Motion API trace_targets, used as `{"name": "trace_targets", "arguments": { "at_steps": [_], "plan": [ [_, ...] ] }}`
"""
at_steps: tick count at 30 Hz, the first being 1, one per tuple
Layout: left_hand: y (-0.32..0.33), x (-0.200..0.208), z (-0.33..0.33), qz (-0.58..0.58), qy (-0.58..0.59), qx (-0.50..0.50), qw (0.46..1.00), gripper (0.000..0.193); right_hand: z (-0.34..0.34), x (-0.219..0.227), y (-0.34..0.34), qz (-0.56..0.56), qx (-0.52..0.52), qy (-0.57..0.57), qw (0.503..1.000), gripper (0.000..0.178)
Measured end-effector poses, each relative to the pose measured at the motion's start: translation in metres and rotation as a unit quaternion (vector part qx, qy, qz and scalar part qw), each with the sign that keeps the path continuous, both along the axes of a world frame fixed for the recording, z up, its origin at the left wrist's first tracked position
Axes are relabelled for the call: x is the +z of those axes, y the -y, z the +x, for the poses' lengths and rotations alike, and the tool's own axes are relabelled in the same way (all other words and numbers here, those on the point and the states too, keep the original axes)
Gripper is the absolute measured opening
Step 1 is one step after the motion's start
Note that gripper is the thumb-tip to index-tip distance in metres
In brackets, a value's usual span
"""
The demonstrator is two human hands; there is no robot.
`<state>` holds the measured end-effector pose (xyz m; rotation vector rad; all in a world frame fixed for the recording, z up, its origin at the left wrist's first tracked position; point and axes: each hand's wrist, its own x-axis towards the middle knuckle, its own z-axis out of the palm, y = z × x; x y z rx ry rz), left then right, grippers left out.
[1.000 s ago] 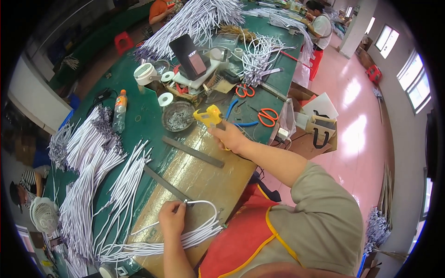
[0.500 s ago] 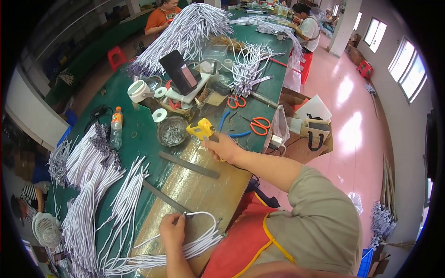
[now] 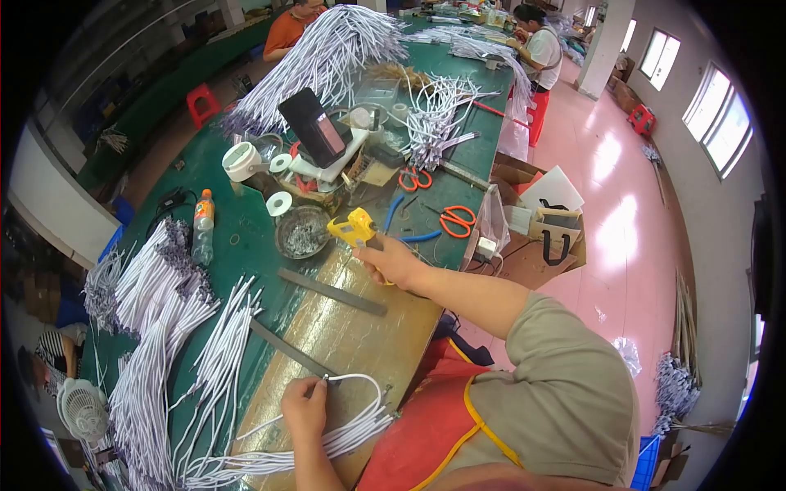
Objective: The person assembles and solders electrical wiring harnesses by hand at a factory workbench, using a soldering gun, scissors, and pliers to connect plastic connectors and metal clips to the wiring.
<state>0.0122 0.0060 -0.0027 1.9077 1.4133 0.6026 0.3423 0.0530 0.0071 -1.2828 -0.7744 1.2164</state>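
Note:
My right hand (image 3: 397, 263) is closed round the grip of a yellow gun-shaped tool (image 3: 354, 227). Its front end points left, at the rim of a round bowl (image 3: 282, 247) of silvery scraps. Lower down, my left hand (image 3: 304, 407) pinches a white cord (image 3: 360, 377), its tip poking out past the fingers. That cord curves round to the right near a bundle of similar white cords (image 3: 356, 434) on the brown board (image 3: 344, 327). Two flat grey metal bars (image 3: 332, 292) lie on the board, one just above my left hand.
Piles of white cords (image 3: 164, 303) cover the left of the green table, beside a plastic bottle (image 3: 203, 225). Orange-handled scissors (image 3: 457, 221) and blue-handled pliers (image 3: 395, 213) lie at the right. A phone (image 3: 313, 127) stands behind the bowl. Two people work at the far end.
The tool's front end has shifted very slightly up and left, with the whole view. My left hand keeps its pinch on the cord. The person in orange leans a little.

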Motion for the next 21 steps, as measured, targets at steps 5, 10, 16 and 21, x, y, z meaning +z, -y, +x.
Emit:
{"name": "trace_targets", "arguments": {
  "at_steps": [5,10,16,21],
  "plan": [
    [0.001,-0.004,0.000,0.009,0.020,0.007,1.000,0.014,0.000,0.008,0.000,-0.013,-0.004,0.005,1.000,0.027],
    [0.000,-0.001,0.000,0.005,0.009,0.010,1.000,0.014,0.001,0.009,0.000,-0.014,-0.004,0.007,1.000,0.028],
    [0.001,0.001,0.001,0.001,0.014,0.011,1.000,0.014,0.002,0.015,0.002,-0.014,-0.004,0.000,1.000,0.029],
    [0.000,0.002,0.000,0.005,0.004,0.003,1.000,0.016,0.002,0.020,0.004,-0.012,0.006,0.008,1.000,0.031]
  ]
}}
